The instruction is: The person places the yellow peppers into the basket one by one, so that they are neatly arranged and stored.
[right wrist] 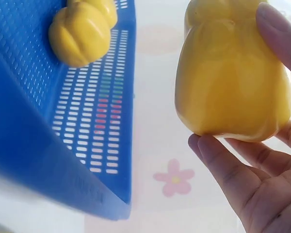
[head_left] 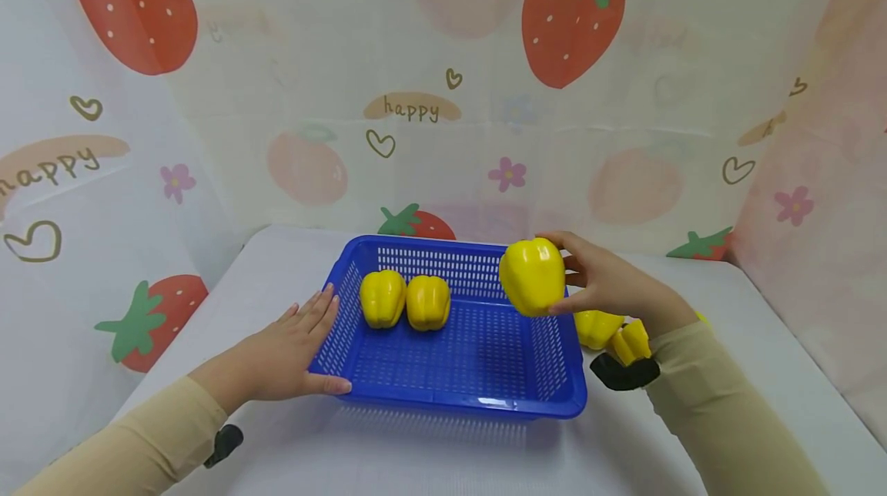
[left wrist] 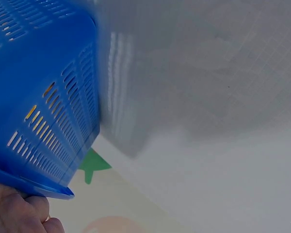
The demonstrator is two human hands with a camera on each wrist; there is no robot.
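Observation:
A yellow bell pepper is gripped between the thumb and fingers of my right hand, held up over the right end of a blue plastic basket. The right wrist view shows this pepper close up, with fingertips under it and the thumb across its side. My left hand rests on the basket's left rim, fingers straight and spread, thumb along the near corner. Inside the basket, toward the left, two more yellow bell peppers stand side by side.
To the right of the basket, partly behind my right wrist, several more yellow peppers lie on the white table. A curtain printed with strawberries and hearts encloses the back and sides. Black straps circle my wrists.

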